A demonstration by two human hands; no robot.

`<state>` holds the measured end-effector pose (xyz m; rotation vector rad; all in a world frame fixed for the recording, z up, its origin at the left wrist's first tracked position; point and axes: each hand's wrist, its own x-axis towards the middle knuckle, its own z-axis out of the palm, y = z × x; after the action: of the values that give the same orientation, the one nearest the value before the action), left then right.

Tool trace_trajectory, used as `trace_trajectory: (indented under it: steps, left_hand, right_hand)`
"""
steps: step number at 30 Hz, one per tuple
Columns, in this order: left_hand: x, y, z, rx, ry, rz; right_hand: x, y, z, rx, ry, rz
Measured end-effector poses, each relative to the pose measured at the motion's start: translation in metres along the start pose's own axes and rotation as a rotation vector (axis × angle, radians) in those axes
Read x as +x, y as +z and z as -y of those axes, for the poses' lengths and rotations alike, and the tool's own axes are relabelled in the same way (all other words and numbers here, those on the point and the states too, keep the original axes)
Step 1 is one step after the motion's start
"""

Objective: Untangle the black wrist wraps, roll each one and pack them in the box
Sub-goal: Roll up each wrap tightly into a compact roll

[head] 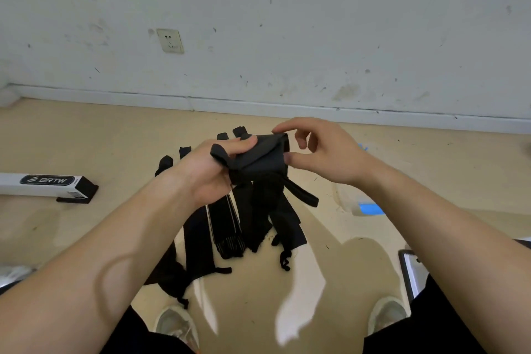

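So I've got one black fabric wrist wrap (260, 156) up off the floor, pinched between both hands. My left hand (212, 169) is clamped on the bunched end, thumb on top, basically anchoring it so the roll doesn't spring open. My right hand (319, 149) isn't fully closed, just thumb and fingertips nipping the far edge of the fold, which I reckon is the bit that turns the roll over. The thin black thumb loop strap (301, 192) dangles out below (annoying, it'll need tucking in).

The rest of the black wrist wrap pile (230, 227) lies on the beige floor (86, 233) right under my hands, still looking pretty crossed over each other, so I'd say most of the job is left. The long white cardboard box with the black end cap (43, 184) sits off to my left, well apart from the pile, near enough to reach once this roll is tight.
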<state>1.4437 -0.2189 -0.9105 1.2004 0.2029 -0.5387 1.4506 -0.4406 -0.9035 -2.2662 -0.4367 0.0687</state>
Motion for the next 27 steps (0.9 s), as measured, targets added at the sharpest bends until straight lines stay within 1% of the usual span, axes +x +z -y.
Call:
trace_trajectory:
  steps: [2,5,7,8,9,11,12,13,14,16,19,21,23,25,27]
  left_hand:
    - [-0.002,0.003,-0.002,-0.031,-0.002,-0.044]
    - [-0.006,0.009,-0.003,-0.037,-0.032,-0.092]
    - [-0.011,0.011,-0.006,-0.046,-0.058,-0.078]
    - [-0.013,0.012,-0.008,-0.014,-0.062,-0.08]
    - [-0.013,0.012,-0.009,0.076,-0.046,-0.109]
    - [-0.012,0.011,-0.008,0.343,0.082,-0.224]
    - [-0.01,0.01,-0.007,0.418,0.177,-0.266]
    - [-0.01,0.01,-0.007,0.455,0.258,-0.261]
    - [-0.011,0.011,-0.006,0.462,0.321,-0.212]
    - [-0.016,0.015,-0.005,0.372,0.373,-0.095]
    - [-0.02,0.019,-0.008,0.098,0.322,0.076]
    - [-0.02,0.019,-0.008,0.007,0.3,0.171]
    - [-0.02,0.02,-0.004,0.047,0.311,0.149]
    - [-0.017,0.025,0.002,0.119,0.331,0.07]
    - [-0.015,0.03,0.005,0.117,0.356,-0.022]
  right_hand:
    - [-0.003,0.001,0.007,0.006,-0.083,-0.05]
    - [-0.006,0.007,0.014,0.011,-0.169,-0.066]
    - [-0.005,0.008,0.015,0.07,-0.177,-0.088]
    - [-0.005,0.007,0.015,0.132,-0.164,-0.099]
    - [-0.005,0.006,0.015,0.193,-0.151,-0.112]
    - [-0.006,0.003,0.015,0.292,-0.129,-0.134]
    - [-0.007,0.002,0.016,0.341,-0.105,-0.142]
    - [-0.009,0.002,0.017,0.397,-0.065,-0.15]
    - [-0.01,0.002,0.018,0.464,-0.017,-0.154]
    - [-0.013,0.003,0.019,0.573,0.06,-0.143]
    - [-0.011,0.005,0.02,0.665,0.155,-0.148]
    - [-0.011,0.004,0.02,0.709,0.211,-0.171]
    - [-0.011,0.004,0.02,0.728,0.261,-0.183]
    - [-0.011,0.005,0.022,0.734,0.304,-0.185]
    - [-0.013,0.006,0.024,0.729,0.321,-0.18]
